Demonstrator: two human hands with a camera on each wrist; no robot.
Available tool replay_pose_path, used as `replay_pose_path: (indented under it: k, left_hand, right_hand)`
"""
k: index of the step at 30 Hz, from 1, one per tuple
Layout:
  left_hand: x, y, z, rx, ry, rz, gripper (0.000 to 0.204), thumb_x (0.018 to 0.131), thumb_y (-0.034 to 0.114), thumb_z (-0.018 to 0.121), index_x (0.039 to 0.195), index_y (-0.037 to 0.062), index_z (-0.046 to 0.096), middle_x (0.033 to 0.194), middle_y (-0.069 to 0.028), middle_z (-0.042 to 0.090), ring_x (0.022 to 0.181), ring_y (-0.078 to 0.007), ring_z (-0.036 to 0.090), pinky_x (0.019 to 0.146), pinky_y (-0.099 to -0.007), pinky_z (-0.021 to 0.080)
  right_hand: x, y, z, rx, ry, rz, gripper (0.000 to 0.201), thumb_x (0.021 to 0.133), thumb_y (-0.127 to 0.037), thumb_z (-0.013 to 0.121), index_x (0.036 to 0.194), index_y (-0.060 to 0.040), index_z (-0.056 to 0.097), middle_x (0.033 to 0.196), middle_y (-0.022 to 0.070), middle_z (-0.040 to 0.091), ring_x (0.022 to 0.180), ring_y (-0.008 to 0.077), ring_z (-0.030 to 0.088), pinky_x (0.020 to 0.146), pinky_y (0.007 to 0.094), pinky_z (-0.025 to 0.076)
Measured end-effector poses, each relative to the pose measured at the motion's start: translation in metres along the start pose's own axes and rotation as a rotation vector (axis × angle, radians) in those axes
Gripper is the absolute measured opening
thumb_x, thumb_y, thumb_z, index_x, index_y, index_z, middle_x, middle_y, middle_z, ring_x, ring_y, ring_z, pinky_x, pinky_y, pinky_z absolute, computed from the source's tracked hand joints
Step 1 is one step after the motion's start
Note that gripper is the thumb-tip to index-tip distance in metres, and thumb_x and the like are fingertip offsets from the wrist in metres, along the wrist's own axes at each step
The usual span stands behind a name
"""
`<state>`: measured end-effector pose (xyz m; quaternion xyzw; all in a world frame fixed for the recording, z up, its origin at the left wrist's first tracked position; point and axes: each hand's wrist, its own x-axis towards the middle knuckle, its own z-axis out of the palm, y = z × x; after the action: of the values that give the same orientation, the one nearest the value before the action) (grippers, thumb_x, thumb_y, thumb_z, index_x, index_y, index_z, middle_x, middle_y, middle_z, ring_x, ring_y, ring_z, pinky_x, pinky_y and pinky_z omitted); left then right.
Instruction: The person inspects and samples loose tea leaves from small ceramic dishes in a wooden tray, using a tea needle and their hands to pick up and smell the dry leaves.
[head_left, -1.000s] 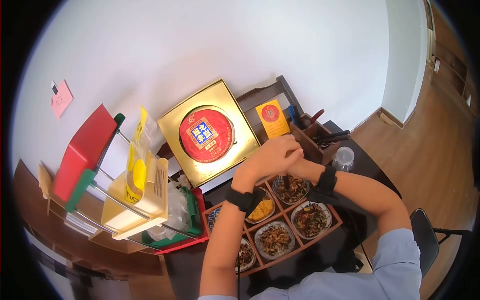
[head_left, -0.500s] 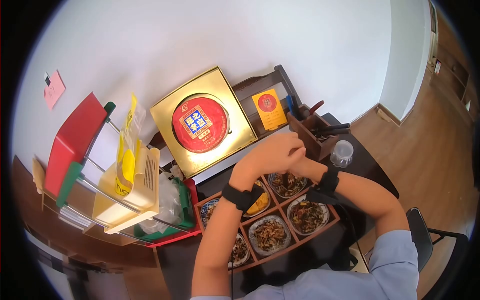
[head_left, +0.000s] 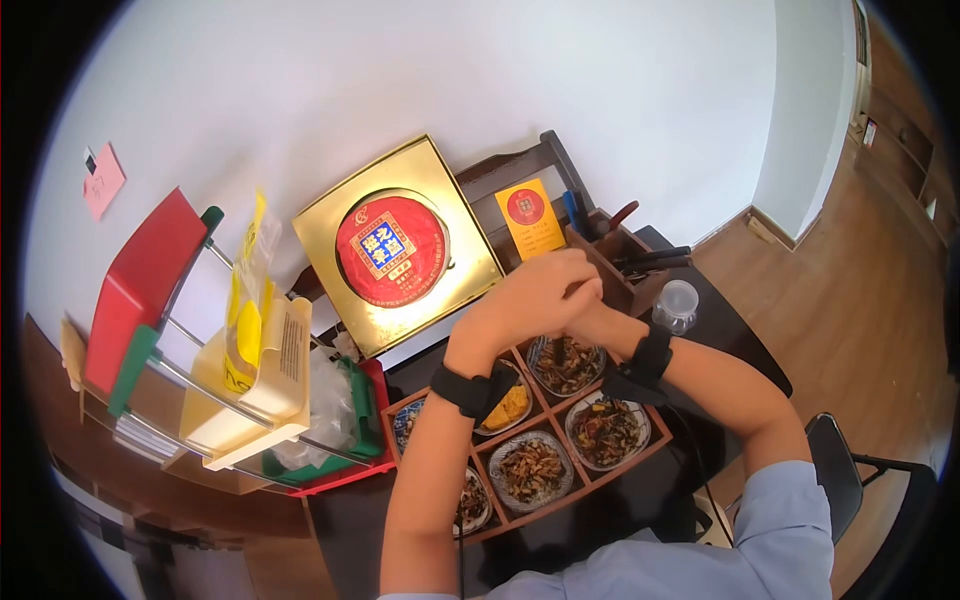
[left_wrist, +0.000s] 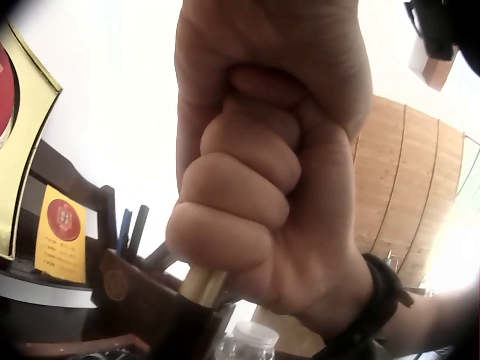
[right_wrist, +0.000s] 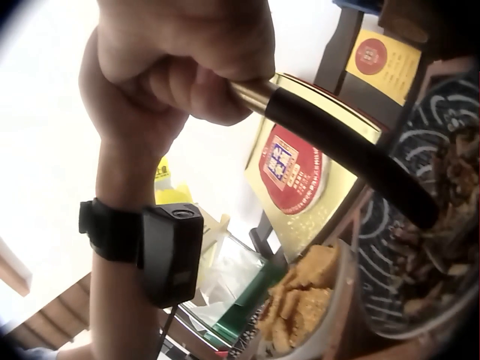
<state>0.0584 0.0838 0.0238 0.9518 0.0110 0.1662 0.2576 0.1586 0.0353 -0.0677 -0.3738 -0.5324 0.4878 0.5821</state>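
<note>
Since the earlier head frame, the scene has shifted slightly leftward in view; my hands remain stacked above the same compartment.

Head view: my left hand (head_left: 520, 298) lies atop my right hand (head_left: 598, 322), over the far right compartment of the wooden tray (head_left: 592, 477) on the table (head_left: 740, 332). Compartments keep the bowls (head_left: 499, 458) apart. The yellow card (head_left: 531, 222) stands upright beyond, presumably for display; its small print is illegible. The gold box (head_left: 425, 312) frames a red disc (head_left: 393, 247) with Chinese characters, not reliably readable.

Left wrist view: my right fingers are clenched around a rod (left_wrist: 202, 285). My left hand caps them, probably adding downward force; whether its fingers also grasp the rod, I cannot tell.

Right wrist view: the rod's black end slants towards dried pieces (right_wrist: 442, 255) in a wave-patterned bowl (right_wrist: 377, 294); contact is uncertain.
</note>
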Motion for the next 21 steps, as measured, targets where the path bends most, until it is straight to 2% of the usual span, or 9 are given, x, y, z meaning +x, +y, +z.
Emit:
replay_pose_path:
  k: [5,7,8,10,13,16,21]
  left_hand:
    - [-0.001,-0.002,0.004,0.037,-0.005,0.039,0.023,0.085,0.019,0.048,0.081,-0.0003,0.061,0.078,-0.0138,0.059,0.079,-0.0298,0.058,0.073,-0.0365,0.046]
    - [-0.002,-0.016,0.011,-0.062,0.019,0.009,0.023,0.085,0.018,0.049,0.081,-0.0004,0.061,0.078,-0.0132,0.06,0.077,-0.0295,0.059,0.072,-0.0365,0.047]
    - [0.0,-0.014,0.008,-0.059,0.014,0.015,0.023,0.085,0.018,0.049,0.081,-0.0004,0.061,0.078,-0.0132,0.06,0.077,-0.0295,0.059,0.072,-0.0365,0.047]
    - [0.0,-0.01,0.006,-0.002,0.009,0.038,0.023,0.085,0.018,0.049,0.081,-0.0002,0.061,0.079,-0.0127,0.06,0.077,-0.0285,0.059,0.072,-0.036,0.047]
    - [0.002,0.003,0.001,0.055,-0.003,0.03,0.023,0.085,0.018,0.049,0.081,-0.0002,0.061,0.079,-0.0119,0.06,0.077,-0.0278,0.059,0.072,-0.0355,0.047]
    - [-0.002,-0.011,0.012,-0.048,0.024,0.005,0.023,0.086,0.018,0.049,0.081,-0.0002,0.061,0.078,-0.0125,0.059,0.076,-0.0289,0.059,0.071,-0.0352,0.047]
    - [0.004,0.012,-0.006,0.015,0.003,0.005,0.023,0.086,0.019,0.049,0.083,-0.0001,0.061,0.079,-0.0126,0.059,0.078,-0.0289,0.058,0.072,-0.035,0.046]
  right_hand:
    - [-0.001,0.002,-0.002,0.03,-0.045,-0.056,0.025,0.088,-0.019,0.051,0.065,-0.0131,0.045,0.055,-0.0034,0.038,0.045,0.0062,0.033,0.042,0.0228,0.022]
    - [-0.005,-0.01,-0.003,0.008,-0.02,0.19,0.025,0.087,-0.019,0.052,0.064,-0.0133,0.045,0.055,-0.0034,0.039,0.045,0.0064,0.033,0.042,0.0229,0.022]
    - [-0.003,-0.009,-0.003,0.008,-0.014,0.184,0.025,0.087,-0.019,0.052,0.064,-0.0133,0.045,0.055,-0.0034,0.039,0.045,0.0064,0.033,0.042,0.0229,0.022]
    - [-0.001,-0.001,-0.002,0.013,-0.025,0.015,0.025,0.087,-0.018,0.052,0.063,-0.0132,0.045,0.055,-0.0033,0.039,0.045,0.0069,0.032,0.042,0.0233,0.022]
    - [-0.002,0.004,-0.002,0.008,-0.036,0.011,0.022,0.086,-0.017,0.052,0.066,-0.0126,0.046,0.057,-0.0033,0.04,0.046,0.0067,0.033,0.042,0.023,0.023]
    - [-0.004,0.005,-0.004,-0.005,-0.045,-0.009,0.018,0.086,-0.016,0.053,0.069,-0.0118,0.048,0.059,-0.0033,0.041,0.047,0.0063,0.035,0.043,0.0225,0.024]
    - [-0.005,0.008,-0.011,-0.026,-0.052,-0.041,0.011,0.084,-0.014,0.055,0.075,-0.0104,0.051,0.062,-0.0033,0.044,0.05,0.0057,0.037,0.044,0.0217,0.026]
